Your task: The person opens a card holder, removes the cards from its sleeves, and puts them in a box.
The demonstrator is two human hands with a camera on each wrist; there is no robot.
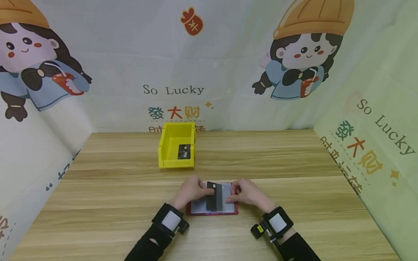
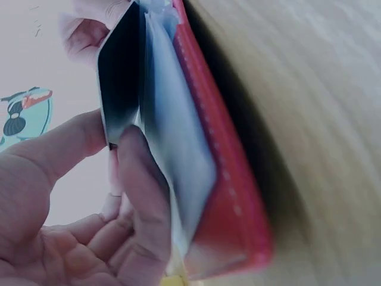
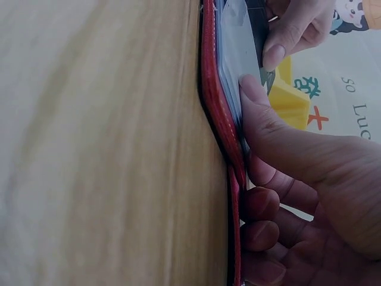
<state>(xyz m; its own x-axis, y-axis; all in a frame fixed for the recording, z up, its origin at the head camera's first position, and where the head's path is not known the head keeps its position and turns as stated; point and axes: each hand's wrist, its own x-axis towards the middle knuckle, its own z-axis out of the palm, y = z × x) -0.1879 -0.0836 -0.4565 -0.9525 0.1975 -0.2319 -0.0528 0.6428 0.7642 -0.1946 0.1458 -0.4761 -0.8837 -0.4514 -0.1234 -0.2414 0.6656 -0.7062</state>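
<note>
While printed cloth walls [image 1: 49, 119] close off the left, back and right, the wooden table [image 1: 107, 203] runs bare and wide on the left side, from the cloth edge to the left hand. Toward the back, left of centre, stands a yellow bin [image 1: 170, 145] with its open front facing the person; a second black card [image 1: 184, 151] leans inside it against the right wall. A strip of bare wood separates the bin from the hands.

Near the front edge, at centre, a red card holder [image 1: 212, 212] lies open and flat on the table, its clear sleeves [image 2: 172, 137] facing up. The left hand [image 1: 191, 190] pinches a black card [image 1: 212, 197] between thumb and fingers, the card standing over the holder's middle and touching the sleeves. From the left wrist view the card sits edge-on against a clear pocket, with the thumb [image 2: 140, 179] pressed on its face. The right hand [image 1: 246, 192] rests on the holder's right page, thumb [image 3: 280, 128] lying straight along the sleeve while the other fingers curl at the red cover's edge, holding it down.

Right of the hands the tabletop stretches bare to the cloth wall.
</note>
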